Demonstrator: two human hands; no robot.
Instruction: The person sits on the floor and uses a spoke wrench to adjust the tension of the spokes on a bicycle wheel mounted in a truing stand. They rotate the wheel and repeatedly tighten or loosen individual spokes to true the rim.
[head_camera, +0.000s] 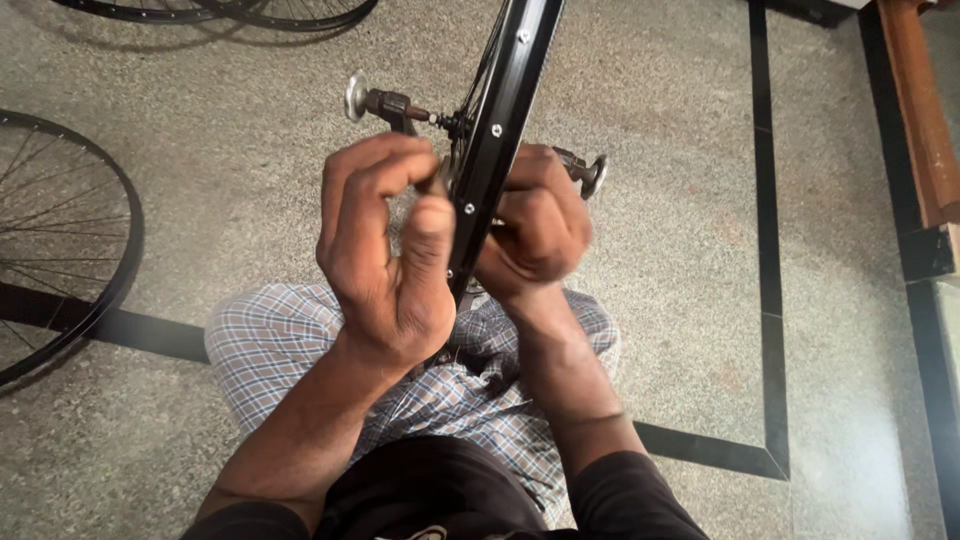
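A black bicycle wheel rim (497, 130) stands edge-on above the person's lap, its axle (395, 105) sticking out to both sides with a round metal end on each. The left hand (385, 255) is curled against the rim's left side, fingers closed near the hub. The right hand (535, 225) is closed around the spokes on the other side. Below are checked trousers (300, 345). Another spoked wheel (60, 240) lies on the speckled floor (680, 250), well apart on the left.

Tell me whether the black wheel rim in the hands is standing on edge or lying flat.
On edge: the black rim shows edge-on, between left hand and right hand.
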